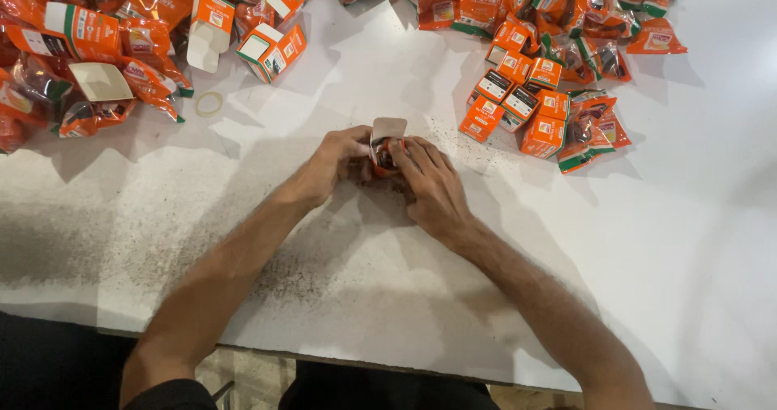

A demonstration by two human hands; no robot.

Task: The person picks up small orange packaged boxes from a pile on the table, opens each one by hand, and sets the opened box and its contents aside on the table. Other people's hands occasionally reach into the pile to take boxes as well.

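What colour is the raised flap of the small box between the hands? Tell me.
The box flap shows plain pale grey-white inside; the box below is orange. Seen in the head view.

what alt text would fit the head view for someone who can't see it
Seen from above, a person's left hand and right hand together hold a small orange carton with its top flap open over a white table. Closed orange cartons sit to the right, orange sachets to the left, beside a rubber band.
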